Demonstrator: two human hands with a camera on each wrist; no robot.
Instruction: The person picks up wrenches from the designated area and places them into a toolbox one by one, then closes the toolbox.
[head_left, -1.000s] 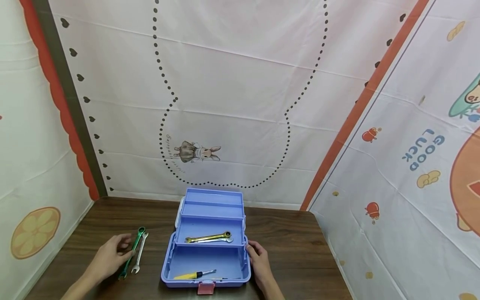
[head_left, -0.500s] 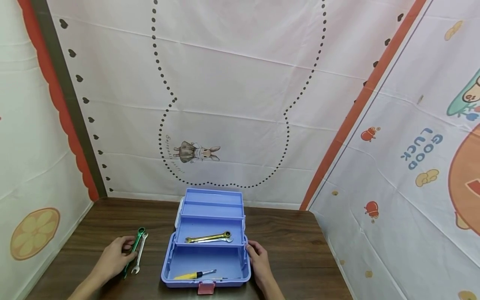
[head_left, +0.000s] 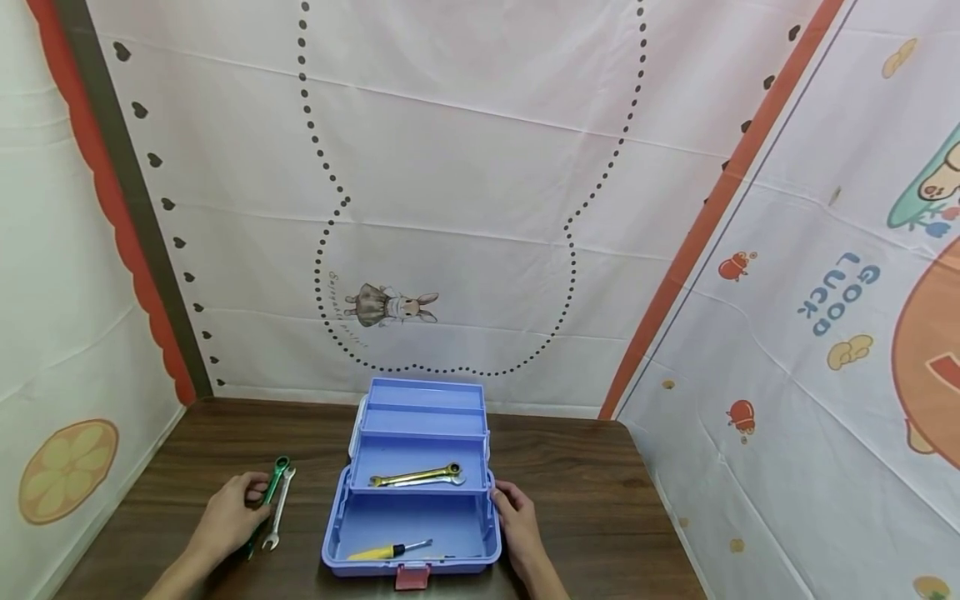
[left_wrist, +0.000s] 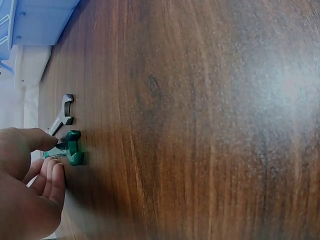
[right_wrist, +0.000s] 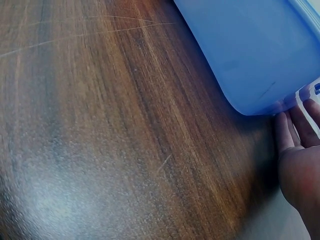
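Observation:
My left hand (head_left: 234,515) pinches a green combination wrench (left_wrist: 75,149) between thumb and fingertips near the middle of its shaft. Its ring end points away from me, and the open end shows past the fingers in the left wrist view. Right alongside lies a silver wrench (head_left: 279,510) on the table. An open blue toolbox (head_left: 412,517) stands at the centre; my right hand (head_left: 519,527) grips its right side, thumb at the rim and fingers against the outer wall. A gold wrench (head_left: 416,475) and a silver wrench (head_left: 442,480) lie in its raised tray.
In the toolbox's bottom compartment lies a yellow-handled screwdriver (head_left: 382,552), with a thin item beside it at the front wall. A pink latch (head_left: 412,577) hangs at the front. The brown wooden table (head_left: 577,500) is enclosed by printed cloth (head_left: 465,208) at back and sides.
My left hand has moved slightly right and closed its fingertips on the green wrench, which has turned partly onto its edge. The right hand and toolbox have stayed put.

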